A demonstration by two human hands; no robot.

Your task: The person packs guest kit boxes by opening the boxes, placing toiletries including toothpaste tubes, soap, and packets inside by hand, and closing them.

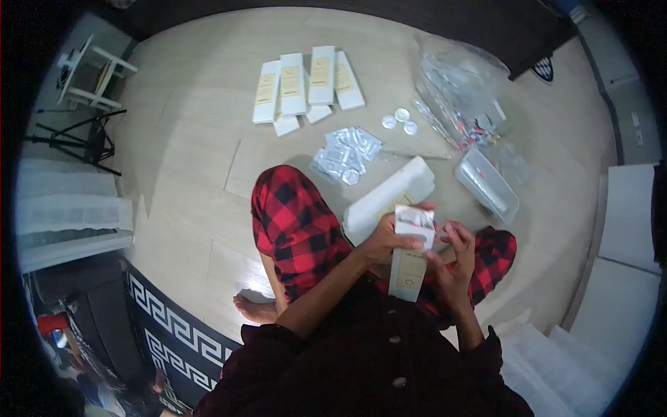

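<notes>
My left hand [384, 240] is wrapped around a narrow white box [408, 270] with a cream label, above my lap. The box's near-upright end is open, and something whitish shows inside, too small to name. At the right side of that open end, my right hand [455, 258] has its fingers bent together against the edge or side flap; whether a small thing is between them I cannot make out. Flattened white boxes [389, 198] lie on the floor just beyond my hands, between my knees.
Several white labelled boxes [292, 83] lie at the back. Closer are silver foil packets [342, 154] and three round silver pieces [401, 115]. To the right stand a clear plastic tub [488, 184] and plastic bags [464, 76] with small colourful items. A patterned rug [174, 316] lies left.
</notes>
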